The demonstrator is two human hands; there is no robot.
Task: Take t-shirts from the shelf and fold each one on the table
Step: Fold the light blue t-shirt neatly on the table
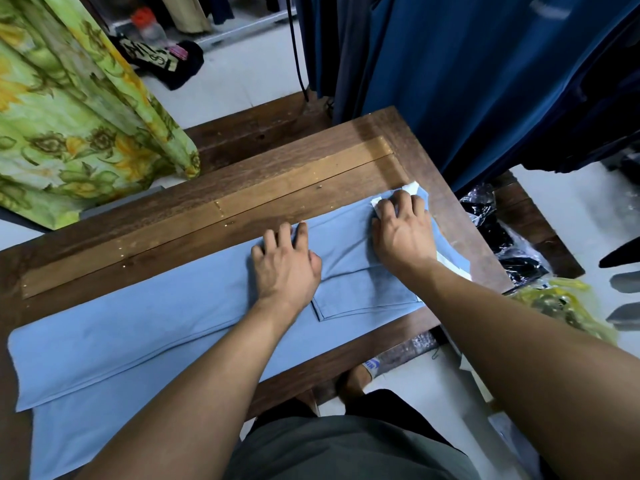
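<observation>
I see the light blue t-shirt [145, 327] folded into a long strip across the wooden table [242, 188], running from lower left to right of centre. My left hand [285, 265] presses it mid-strip, fingers spread and relaxed. My right hand [403, 233] has fingers curled onto the cloth at the white collar end, right of centre. Judging by its drape, it's soft, light and floppy; I'd pinch both corners of one end.
</observation>
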